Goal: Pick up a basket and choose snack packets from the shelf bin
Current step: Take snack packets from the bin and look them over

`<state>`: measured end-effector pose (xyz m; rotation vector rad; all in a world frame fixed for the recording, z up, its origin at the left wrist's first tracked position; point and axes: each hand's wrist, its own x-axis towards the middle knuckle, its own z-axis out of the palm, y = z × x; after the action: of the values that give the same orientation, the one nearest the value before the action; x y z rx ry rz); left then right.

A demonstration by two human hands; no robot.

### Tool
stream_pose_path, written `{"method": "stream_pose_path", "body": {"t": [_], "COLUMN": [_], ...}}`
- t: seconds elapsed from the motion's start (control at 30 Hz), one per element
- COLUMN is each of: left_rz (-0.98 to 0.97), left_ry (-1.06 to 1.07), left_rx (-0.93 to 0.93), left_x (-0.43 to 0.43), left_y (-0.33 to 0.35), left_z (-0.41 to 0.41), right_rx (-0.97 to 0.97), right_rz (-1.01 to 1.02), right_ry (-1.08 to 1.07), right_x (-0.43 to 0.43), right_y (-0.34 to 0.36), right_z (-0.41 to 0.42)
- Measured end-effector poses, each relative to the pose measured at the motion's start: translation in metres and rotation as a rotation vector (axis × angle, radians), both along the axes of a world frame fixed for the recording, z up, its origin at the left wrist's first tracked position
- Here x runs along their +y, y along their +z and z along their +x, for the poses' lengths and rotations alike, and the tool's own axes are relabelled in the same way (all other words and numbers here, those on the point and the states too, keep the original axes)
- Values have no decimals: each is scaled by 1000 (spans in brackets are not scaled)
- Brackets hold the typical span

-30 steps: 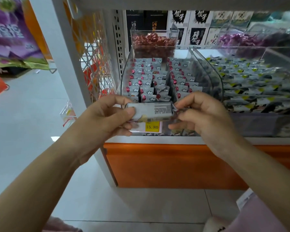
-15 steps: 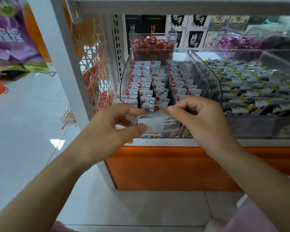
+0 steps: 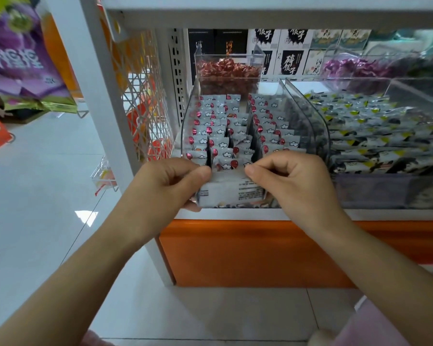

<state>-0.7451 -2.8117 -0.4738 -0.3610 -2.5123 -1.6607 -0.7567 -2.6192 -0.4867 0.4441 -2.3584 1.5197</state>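
I hold one white snack packet [image 3: 231, 192] with small black print in front of a clear shelf bin [image 3: 188, 116]. My left hand [image 3: 165, 183] pinches its left end and my right hand [image 3: 290, 181] pinches its right end, both by thumb and forefinger. The packet is upright, its printed back facing me, just before the bin's front wall. Inside the bin stand several rows of white packets [image 3: 220, 132] with red dots and cloud marks. No basket is in view.
A second clear bin [image 3: 385, 191] of black, white and yellow packets sits to the right. Red-wrapped sweets [image 3: 226, 71] fill a box behind. A white shelf post [image 3: 98, 101] and wire mesh panel [image 3: 145, 103] stand at left, the orange shelf base [image 3: 235, 253] below.
Both hands turned the packet from lying flat to upright and carried it a little lower, closer to the bin front. My view has shifted slightly down.
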Motion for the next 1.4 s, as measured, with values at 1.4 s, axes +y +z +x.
{"method": "stream_pose_path", "body": {"t": [1.4], "left_rz": [-612], "left_ry": [5], "left_rx": [288], "left_x": [-27], "left_y": [-18], "left_z": [-46], "right_rx": [237], "right_rz": [910], "right_ry": [-14], "right_x": [-67], "right_y": [30], "right_z": [-91]}}
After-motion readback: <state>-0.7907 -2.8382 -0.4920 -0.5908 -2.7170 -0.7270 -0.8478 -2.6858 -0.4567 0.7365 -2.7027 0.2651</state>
